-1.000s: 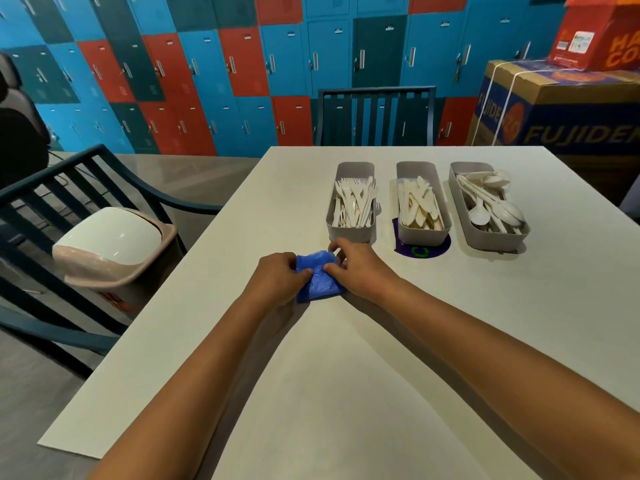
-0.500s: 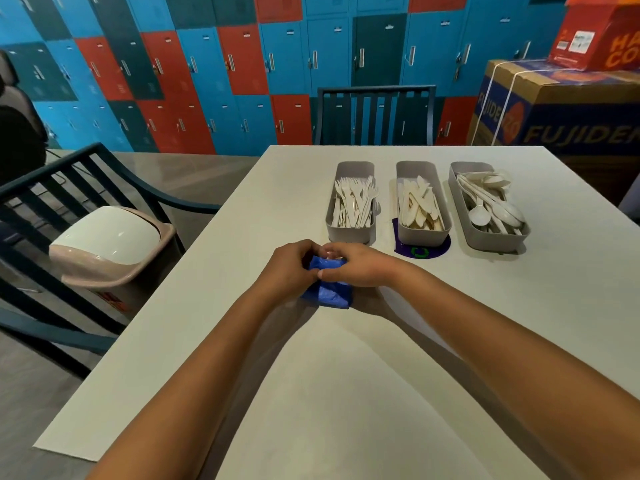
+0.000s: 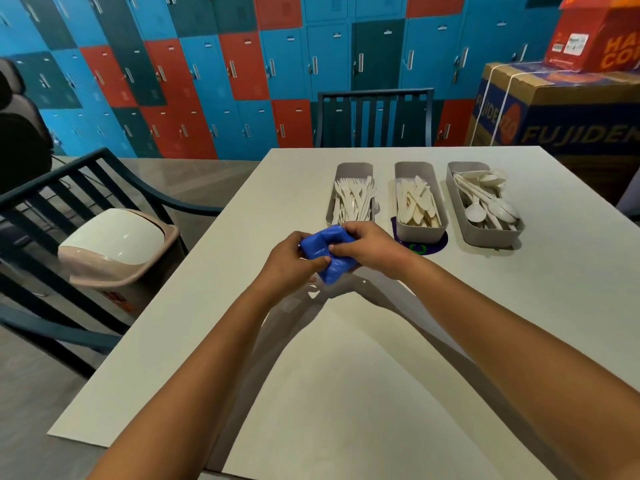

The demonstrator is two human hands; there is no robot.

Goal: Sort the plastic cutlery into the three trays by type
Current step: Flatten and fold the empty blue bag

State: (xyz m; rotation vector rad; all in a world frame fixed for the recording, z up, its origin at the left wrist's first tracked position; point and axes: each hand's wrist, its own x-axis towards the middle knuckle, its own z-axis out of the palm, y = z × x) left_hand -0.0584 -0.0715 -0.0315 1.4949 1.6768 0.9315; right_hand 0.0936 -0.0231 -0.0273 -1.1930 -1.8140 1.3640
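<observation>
Holding a crumpled blue bag (image 3: 328, 255) in both hands, lifted just above the table (image 3: 346, 375), in front of the trays. Left hand (image 3: 291, 259) grips its left side, thumb pressed across the front of the plastic. Right hand (image 3: 363, 249) grips the top and right side, fingers curled over it. The bag is scrunched into a small wad; can't tell if anything is inside.

Three grey trays sit side by side at the far middle of the table, long sides parallel, small gaps between them:
- fork tray (image 3: 349, 168), leftmost, holds white plastic forks (image 3: 355, 202). Its near end is partly hidden behind the right hand.
- knife tray (image 3: 414, 167), middle, holds cream plastic knives (image 3: 417, 206). It stands on a dark purple round mat (image 3: 438, 244) that shows at its near end.
- spoon tray (image 3: 465, 168), rightmost, angled slightly, holds white spoons (image 3: 485, 202), some bowls pointing to the near end, some to the far end.

No loose cutlery visible on the table surface.

Around: a dark slatted chair (image 3: 375, 121) at the far side of the table, another chair (image 3: 69, 188) at the left with a lidded bin (image 3: 114, 247) beside it on the floor. Blue, red and teal lockers (image 3: 207, 71) along the back wall. Strapped cardboard box (image 3: 561, 112) at far right, with an orange box (image 3: 599, 32) on top.
</observation>
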